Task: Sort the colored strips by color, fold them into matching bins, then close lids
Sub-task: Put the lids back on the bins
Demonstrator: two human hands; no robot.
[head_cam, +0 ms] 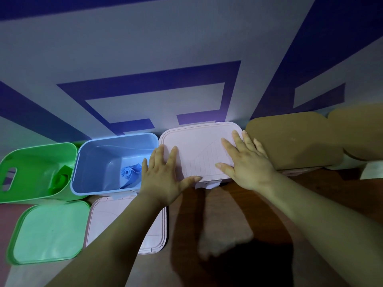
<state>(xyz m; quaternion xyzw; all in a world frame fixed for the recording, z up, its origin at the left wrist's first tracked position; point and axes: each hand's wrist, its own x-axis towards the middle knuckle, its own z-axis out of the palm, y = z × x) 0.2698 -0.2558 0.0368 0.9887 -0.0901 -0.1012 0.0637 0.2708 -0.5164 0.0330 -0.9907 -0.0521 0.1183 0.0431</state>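
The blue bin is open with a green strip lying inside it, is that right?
Not quite. In the head view the blue bin is open, but the strip lying inside it is blue, not green.

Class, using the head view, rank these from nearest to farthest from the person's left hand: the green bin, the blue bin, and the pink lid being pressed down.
1. The pink lid: directly under the left hand, which presses on it.
2. The blue bin: just left of that hand.
3. The green bin: far left, beyond the blue bin.
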